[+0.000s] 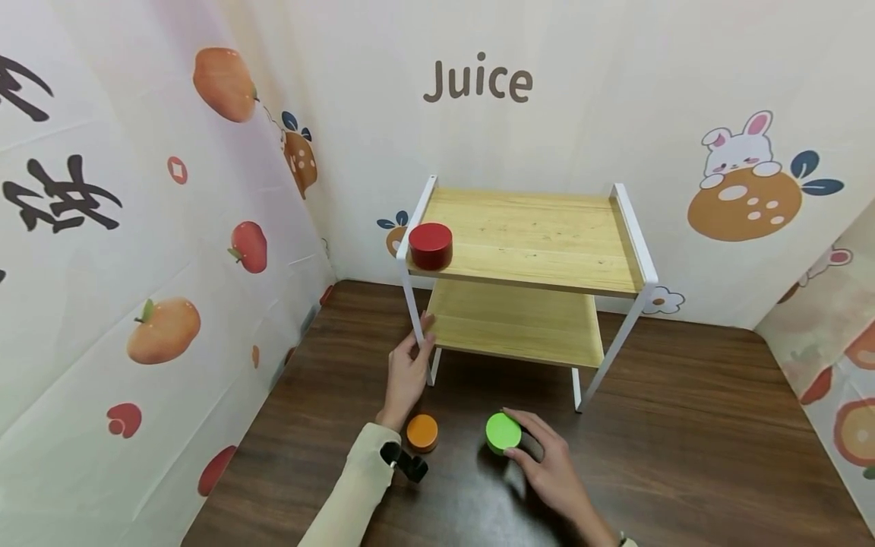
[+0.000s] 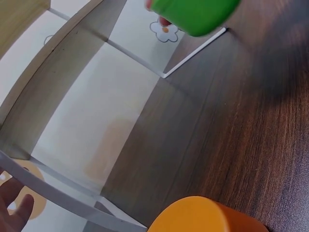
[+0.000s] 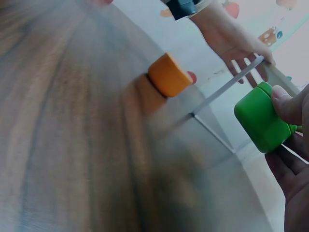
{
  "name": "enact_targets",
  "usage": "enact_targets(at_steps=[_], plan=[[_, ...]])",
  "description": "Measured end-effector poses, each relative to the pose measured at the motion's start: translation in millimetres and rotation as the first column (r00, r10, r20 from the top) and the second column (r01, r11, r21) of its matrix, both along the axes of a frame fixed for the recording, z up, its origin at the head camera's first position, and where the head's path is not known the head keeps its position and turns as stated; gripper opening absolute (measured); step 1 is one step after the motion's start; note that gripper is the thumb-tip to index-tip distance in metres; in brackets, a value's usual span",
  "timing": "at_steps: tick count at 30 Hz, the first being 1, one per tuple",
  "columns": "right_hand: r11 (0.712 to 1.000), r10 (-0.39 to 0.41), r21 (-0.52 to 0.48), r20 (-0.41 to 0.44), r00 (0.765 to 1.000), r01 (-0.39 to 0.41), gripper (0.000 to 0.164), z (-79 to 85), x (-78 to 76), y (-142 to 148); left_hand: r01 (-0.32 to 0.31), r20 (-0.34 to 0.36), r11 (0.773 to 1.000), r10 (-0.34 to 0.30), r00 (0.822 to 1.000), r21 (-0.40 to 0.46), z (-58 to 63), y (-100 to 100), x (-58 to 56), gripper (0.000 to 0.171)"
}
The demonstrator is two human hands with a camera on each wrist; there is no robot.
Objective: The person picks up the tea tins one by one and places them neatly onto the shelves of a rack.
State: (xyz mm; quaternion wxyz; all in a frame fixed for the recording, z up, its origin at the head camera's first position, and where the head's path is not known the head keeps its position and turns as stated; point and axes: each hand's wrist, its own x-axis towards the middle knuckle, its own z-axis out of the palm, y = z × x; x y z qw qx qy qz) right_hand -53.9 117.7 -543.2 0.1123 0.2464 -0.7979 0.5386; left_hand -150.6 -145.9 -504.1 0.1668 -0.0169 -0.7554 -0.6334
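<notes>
My right hand (image 1: 555, 472) pinches a small green round tin (image 1: 503, 432) between thumb and fingers. In the right wrist view the green tin (image 3: 263, 118) hangs tilted above the dark table. My left hand (image 1: 406, 372) holds the left front leg of a two-tier shelf (image 1: 533, 235), fingers and thumb on either side of the white metal. An orange round tin (image 1: 422, 432) stands on the table beside the left wrist and fills the lower edge of the left wrist view. On the upper board's front left corner sits a red round tin (image 1: 431, 246).
The shelf's lower wooden board (image 1: 513, 319) sits under the top one, between white legs (image 1: 618, 346). Printed fabric walls (image 1: 581, 99) enclose the brown table (image 1: 697, 425) behind and at both sides. A black strap (image 1: 403, 461) circles the left wrist.
</notes>
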Motion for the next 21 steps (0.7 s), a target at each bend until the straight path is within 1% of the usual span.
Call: enact_targets(at_steps=[6, 13, 21], plan=[[1.000, 0.000, 0.024, -0.037, 0.999, 0.001, 0.062, 18.9, -7.0, 2, -0.002, 0.013, 1.000, 0.002, 1.000, -0.023, 2.1, -1, -0.9, 0.039], [0.999, 0.029, 0.038, -0.052, 0.998, -0.027, 0.061, 35.5, -15.7, 6, 0.001, 0.017, 1.000, -0.001, 1.000, -0.006, 2.0, 0, -0.6, 0.040], [0.997, 0.062, 0.059, -0.085, 0.994, -0.057, 0.062, 54.5, -24.8, 10, -0.012, 0.027, 1.000, 0.013, 1.000, -0.021, -0.5, 0, -1.1, 0.038]])
